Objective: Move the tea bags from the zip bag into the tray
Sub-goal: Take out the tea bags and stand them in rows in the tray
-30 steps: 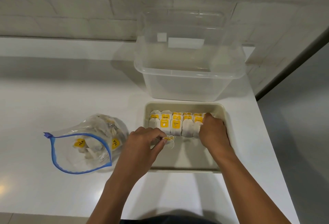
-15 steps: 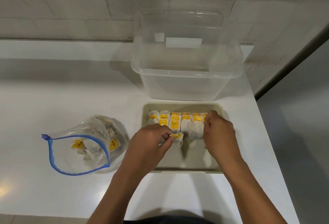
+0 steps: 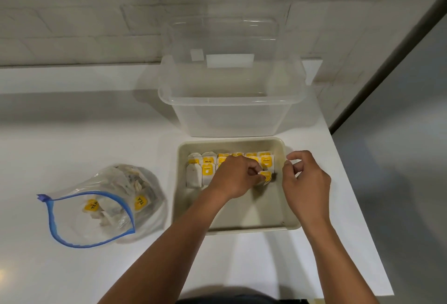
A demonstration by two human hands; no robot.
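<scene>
- Left hand (image 3: 235, 178) reaches over the beige tray (image 3: 242, 227); its fingers pinch one tea bag (image 3: 266, 177) by the yellow tag, low over the tray's right half.
- Right hand (image 3: 305, 180) hangs above the tray's right rim, fingers loosely curled, thumb and forefinger close together; no object visible between them.
- Row of tea bags (image 3: 205, 169) stands along the far wall of the tray, yellow tags showing; part of the row is hidden behind the left hand.
- Zip bag (image 3: 106, 204) lies on the white tabletop (image 3: 72, 134) left of the tray, blue-edged mouth gaping toward the camera, more tea bags inside.
- Clear plastic bin (image 3: 229, 110) sits just behind the tray, near the brick wall.
</scene>
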